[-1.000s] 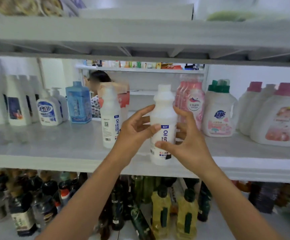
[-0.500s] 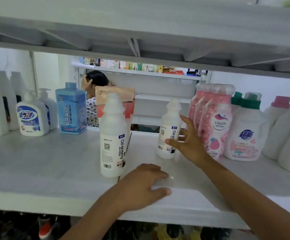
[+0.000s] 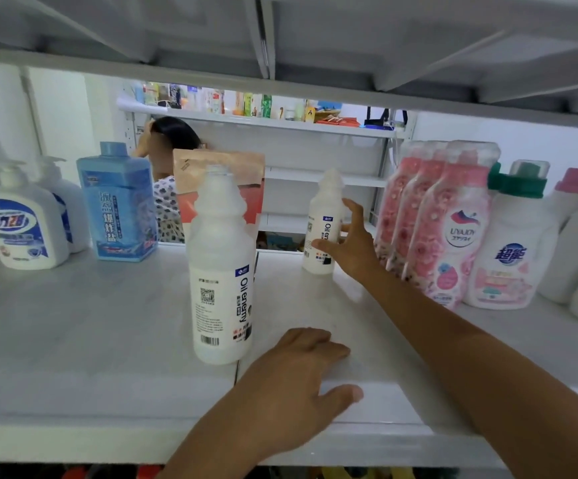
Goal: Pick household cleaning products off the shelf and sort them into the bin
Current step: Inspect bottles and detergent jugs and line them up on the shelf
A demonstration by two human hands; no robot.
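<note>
Two white "Oil enemy" cleaner bottles stand upright on the white shelf (image 3: 90, 340). The nearer bottle (image 3: 221, 271) is at the middle front. The farther bottle (image 3: 322, 216) stands deep at the back. My right hand (image 3: 353, 243) reaches in beside the farther bottle with fingers spread; the thumb lies across its label, and the other fingers are apart from it on its right side. My left hand (image 3: 297, 385) rests palm down on the shelf's front edge, holding nothing, just right of the nearer bottle. No bin is in view.
Pink scent-bead bottles (image 3: 453, 219) and a green-capped detergent (image 3: 512, 243) crowd my right arm's right side. A blue box-shaped bottle (image 3: 118, 202), pump bottles (image 3: 21, 223) and a pouch (image 3: 218, 167) stand to the left. The upper shelf (image 3: 280, 46) hangs low overhead. A person (image 3: 173, 140) stands behind.
Both hands held one bottle at the shelf front. My right hand then carried it to the back and set it down, and its fingers have now spread. My left hand dropped onto the shelf edge.
</note>
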